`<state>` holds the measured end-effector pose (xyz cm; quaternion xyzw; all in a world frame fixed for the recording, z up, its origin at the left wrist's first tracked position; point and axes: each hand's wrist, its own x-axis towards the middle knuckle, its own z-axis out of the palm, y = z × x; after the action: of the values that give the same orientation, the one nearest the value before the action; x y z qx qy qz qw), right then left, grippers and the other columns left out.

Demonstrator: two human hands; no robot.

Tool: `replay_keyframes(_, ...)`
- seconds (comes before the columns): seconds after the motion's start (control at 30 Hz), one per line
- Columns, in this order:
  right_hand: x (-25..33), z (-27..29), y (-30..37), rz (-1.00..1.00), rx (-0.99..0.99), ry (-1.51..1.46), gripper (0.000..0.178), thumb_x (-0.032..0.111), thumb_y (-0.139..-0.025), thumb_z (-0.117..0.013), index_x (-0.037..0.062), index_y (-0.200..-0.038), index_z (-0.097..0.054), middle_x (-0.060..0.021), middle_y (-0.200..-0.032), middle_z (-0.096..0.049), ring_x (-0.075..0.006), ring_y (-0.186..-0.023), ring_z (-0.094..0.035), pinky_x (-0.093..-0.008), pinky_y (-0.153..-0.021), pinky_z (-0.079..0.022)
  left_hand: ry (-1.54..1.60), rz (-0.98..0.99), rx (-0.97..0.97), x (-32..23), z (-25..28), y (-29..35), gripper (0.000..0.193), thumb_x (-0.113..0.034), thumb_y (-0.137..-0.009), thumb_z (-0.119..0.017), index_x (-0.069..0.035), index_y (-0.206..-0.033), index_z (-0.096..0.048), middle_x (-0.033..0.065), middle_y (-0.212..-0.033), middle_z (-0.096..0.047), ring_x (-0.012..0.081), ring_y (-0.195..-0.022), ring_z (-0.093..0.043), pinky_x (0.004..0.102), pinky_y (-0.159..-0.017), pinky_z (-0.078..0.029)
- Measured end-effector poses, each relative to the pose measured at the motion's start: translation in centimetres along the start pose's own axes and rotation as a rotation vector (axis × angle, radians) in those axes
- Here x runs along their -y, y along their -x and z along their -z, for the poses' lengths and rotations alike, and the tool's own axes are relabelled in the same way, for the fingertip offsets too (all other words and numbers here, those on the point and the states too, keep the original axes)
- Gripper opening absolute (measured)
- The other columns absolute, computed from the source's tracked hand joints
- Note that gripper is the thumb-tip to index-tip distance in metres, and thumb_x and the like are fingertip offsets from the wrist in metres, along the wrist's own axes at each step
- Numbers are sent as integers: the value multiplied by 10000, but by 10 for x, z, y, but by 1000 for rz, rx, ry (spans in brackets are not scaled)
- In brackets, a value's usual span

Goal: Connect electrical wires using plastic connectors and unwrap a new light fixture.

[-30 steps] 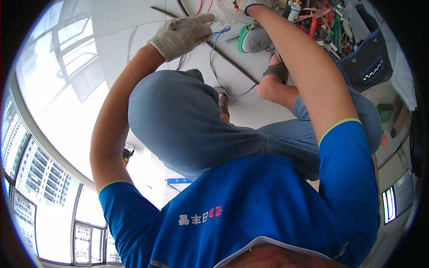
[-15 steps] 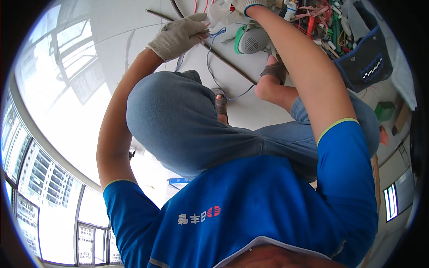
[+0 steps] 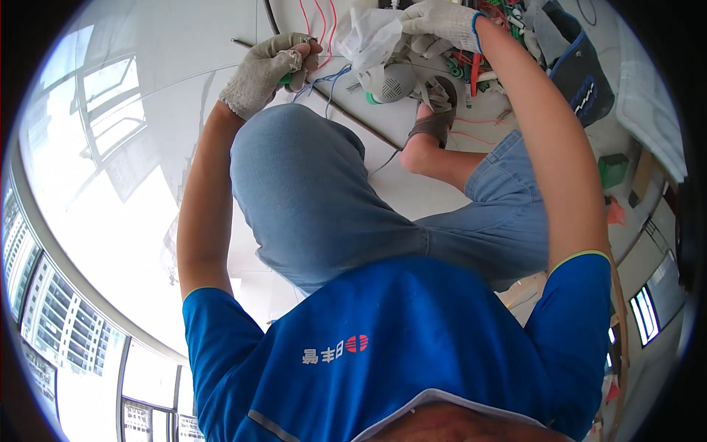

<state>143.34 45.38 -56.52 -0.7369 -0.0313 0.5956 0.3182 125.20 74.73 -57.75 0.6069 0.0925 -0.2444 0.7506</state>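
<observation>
My left hand, in a grey-white knitted glove, is closed with thumb and fingers pressed together. A bit of something green shows at its curled fingers; its kind is hidden. My right hand, also gloved, has its fingers bent at the edge of a crumpled translucent plastic bag and grips it. Partly beneath the bag lies a grey and green respirator mask. Blue wire lies on the floor between my left hand and the mask, with red wires just beyond.
A dark tool bag stands at the upper right, beside a pile of mixed tools and fittings. A thin dark rod crosses the pale floor near my sandalled foot. A green box sits farther right.
My left hand has moved left and its stretched fingers have curled in; a green bit now shows there. My right hand has come further into view, and the plastic bag now partly covers the mask.
</observation>
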Motion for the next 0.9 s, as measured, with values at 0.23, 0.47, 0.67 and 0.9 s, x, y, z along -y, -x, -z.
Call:
replay_keyframes(0.23, 40, 6, 82, 166, -57, 12, 356, 347, -1043, -588, 27, -1166, -683, -28, -997, -695, -65, -736, -638, -267, -686, -579, 267, -160, 122, -53, 3, -5, 279, -235, -1056, -569, -23, -1224, -638, 55, -963, -659, 85, -695, -512, 245, -631, -428)
replay_keyframes(0.47, 108, -40, 170, 484, -338, -102, 281, 285, -1012, -624, 26, -1075, -711, -33, -803, -709, -99, -683, -682, -261, -636, -547, 923, -230, 129, -122, -44, -23, 260, -235, -1031, -585, -25, -1184, -598, 134, -1151, -681, 238, -945, -671, 347, -775, -551)
replay_keyframes(0.67, 123, -64, 174, 1052, -880, 464, 208, 234, -892, -751, 64, -1008, -720, -52, -964, -716, -219, -889, -699, -346, -795, -544, 1337, -401, -24, -150, -88, -13, 167, -206, -1027, -528, -74, -942, -584, 142, -1094, -634, 300, -1059, -595, 429, -922, -513)
replay_keyframes(0.9, 139, -90, 171, 1223, -994, 806, 213, 282, -866, -769, 97, -967, -734, -44, -1033, -710, -260, -875, -698, -385, -779, -557, 1377, -419, -110, -152, -102, -4, 204, -239, -1009, -519, -73, -948, -621, 138, -1172, -662, 334, -1137, -592, 545, -1068, -442)
